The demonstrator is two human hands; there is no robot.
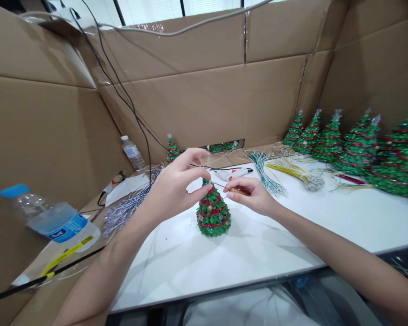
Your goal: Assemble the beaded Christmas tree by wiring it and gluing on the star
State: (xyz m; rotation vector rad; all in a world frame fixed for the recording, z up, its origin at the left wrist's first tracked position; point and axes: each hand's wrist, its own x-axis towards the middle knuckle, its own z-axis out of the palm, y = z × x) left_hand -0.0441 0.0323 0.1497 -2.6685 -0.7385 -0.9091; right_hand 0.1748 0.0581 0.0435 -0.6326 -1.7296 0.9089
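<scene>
A small green Christmas tree (213, 215) with red garland and little ornaments stands upright on the white board (197, 267). My left hand (175, 188) has its thumb and index finger at the treetop, one on each side of it; its other fingers are raised and curved. Between the fingers of my right hand (253, 194) is an awl-like tool (240, 192) with a brown handle. Its thin metal shaft points left, towards the upper part of the tree. Whether the tip touches the tree is hard to make out.
Several finished-looking trees (336, 138) line the right side. Green-white wires (267, 174), yellow wires (295, 174) and a white glue gun (233, 173) lie behind my right hand. Water bottles (59, 222) and silvery wires (125, 210) are at left. Cardboard walls (197, 99) surround the table.
</scene>
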